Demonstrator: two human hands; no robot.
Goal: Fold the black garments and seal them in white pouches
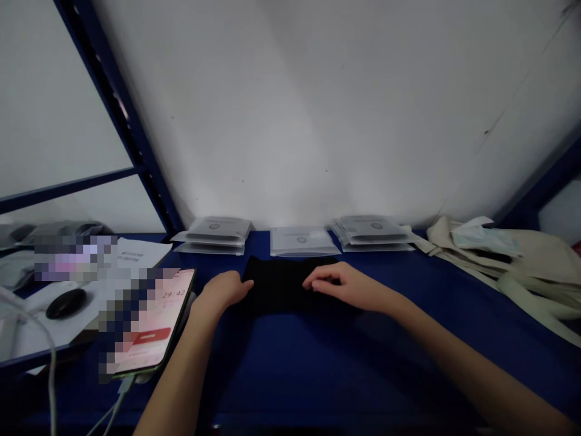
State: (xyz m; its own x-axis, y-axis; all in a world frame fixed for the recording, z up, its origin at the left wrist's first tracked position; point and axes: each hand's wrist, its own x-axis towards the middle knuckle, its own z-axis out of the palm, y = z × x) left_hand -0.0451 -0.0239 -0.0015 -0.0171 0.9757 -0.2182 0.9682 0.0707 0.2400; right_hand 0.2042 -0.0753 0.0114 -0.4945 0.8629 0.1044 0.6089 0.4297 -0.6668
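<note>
A folded black cloth [279, 284] lies on the blue table [318, 363], near the wall. My left hand [224, 289] rests at the cloth's left edge, fingers curled and touching it. My right hand [345, 283] lies on the cloth's right part, fingers bent and pressed down on it. Both forearms reach in from the bottom of the view.
Three stacks of clear flat packets [213, 235] [302, 241] [372, 232] line the wall. A phone [154, 321] with a lit screen and cable sits at left, beside papers and a black mouse [66, 303]. Cream cloth bags [512, 260] lie at right. A blue rack post [131, 133] stands left.
</note>
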